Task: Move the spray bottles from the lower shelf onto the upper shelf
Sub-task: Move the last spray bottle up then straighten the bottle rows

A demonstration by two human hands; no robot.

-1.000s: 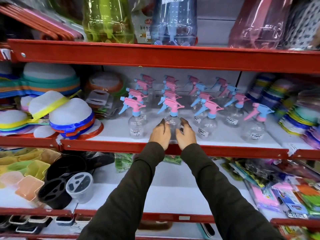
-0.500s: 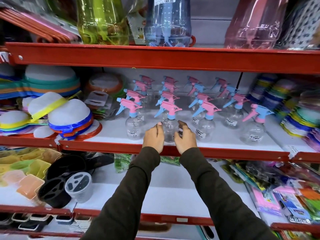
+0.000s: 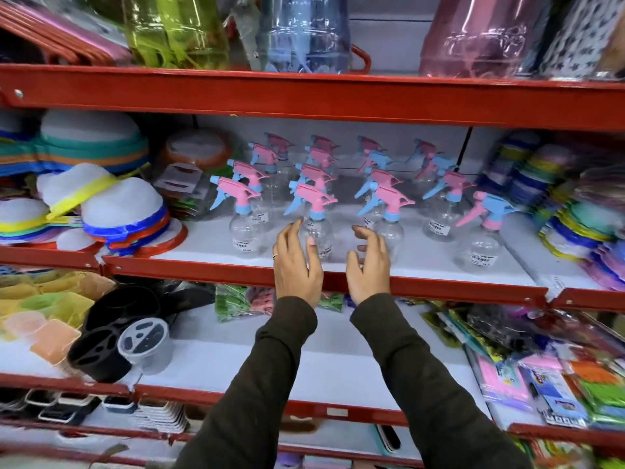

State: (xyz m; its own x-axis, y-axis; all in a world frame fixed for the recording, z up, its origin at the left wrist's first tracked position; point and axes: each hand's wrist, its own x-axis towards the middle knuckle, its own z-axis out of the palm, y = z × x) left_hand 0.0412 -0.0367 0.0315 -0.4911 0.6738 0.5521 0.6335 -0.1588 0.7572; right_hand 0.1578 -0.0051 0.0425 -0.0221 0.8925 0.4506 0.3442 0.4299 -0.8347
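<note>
Several clear spray bottles with pink and blue trigger heads stand in rows on the middle shelf (image 3: 209, 243) with its red front rail. The front middle bottle (image 3: 316, 228) stands between my two hands. My left hand (image 3: 293, 262) is open just left of it, fingers spread, apart from the bottle. My right hand (image 3: 370, 262) is open on its right side, in front of another bottle (image 3: 389, 225). Neither hand holds anything. The white shelf below (image 3: 331, 360) shows no spray bottles.
Round foam pads with coloured rims (image 3: 121, 218) lie on the left of the middle shelf, stacked coloured items (image 3: 581, 211) on the right. Large tinted bottles (image 3: 304, 28) fill the top shelf. Below are black and clear baskets (image 3: 121, 336) and packaged goods (image 3: 548, 374).
Both hands had been closed around the front middle bottle; now they have opened and drawn apart from it, and the bottle stays on the shelf.
</note>
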